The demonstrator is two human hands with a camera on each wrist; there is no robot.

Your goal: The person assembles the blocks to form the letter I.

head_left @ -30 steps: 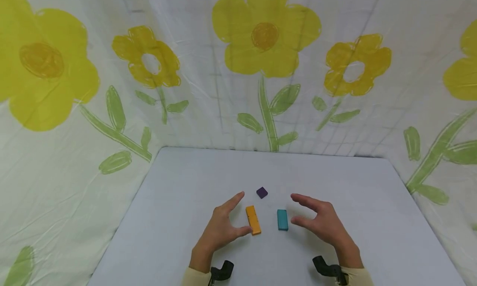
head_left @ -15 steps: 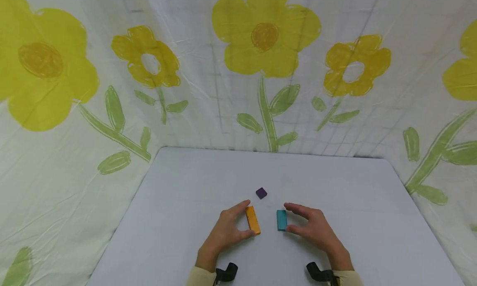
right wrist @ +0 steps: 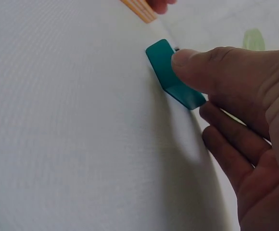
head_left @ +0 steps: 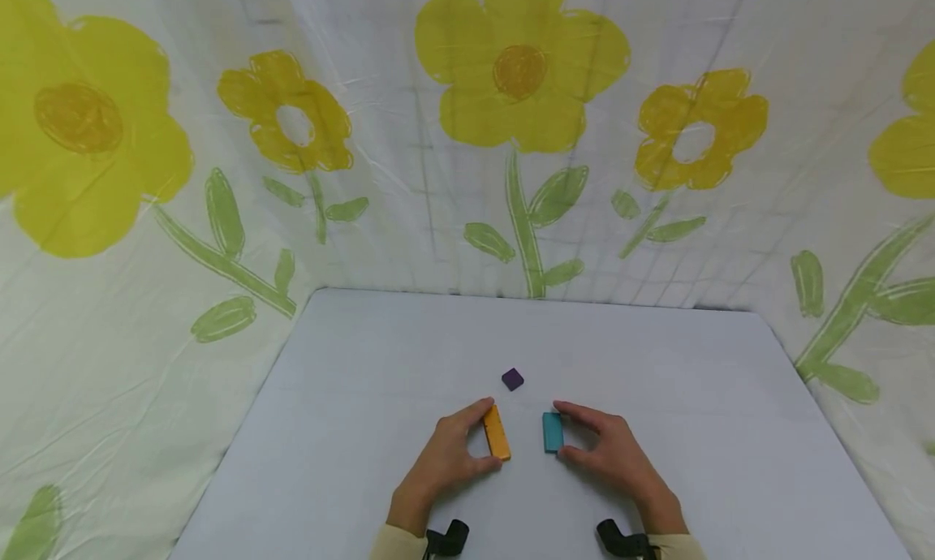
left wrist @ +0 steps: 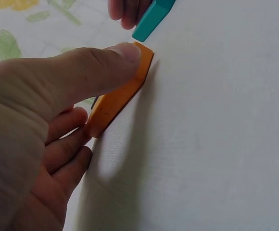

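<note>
My left hand [head_left: 447,454] pinches an orange oblong block [head_left: 497,434] by its two ends, thumb at the near end and fingers at the far one. In the left wrist view the thumb lies over the end of the orange block [left wrist: 115,103]. Across from it, my right hand [head_left: 612,454] pinches a shorter teal block [head_left: 553,432] likewise, its thumb at the near end. The right wrist view shows the thumb against the teal block [right wrist: 166,67], other fingers behind and below. A small dark purple block [head_left: 513,379] lies beyond, between the two.
All three blocks are on a white table [head_left: 409,341] with rounded far corners. Behind it hangs a white curtain [head_left: 394,203] printed with yellow flowers. Dark camera mounts [head_left: 447,537] are strapped to both wrists, low over the table.
Both hands have moved inward to the blocks, the left to the right and the right to the left. Their fingers have closed on the block ends. The blocks have hardly moved.
</note>
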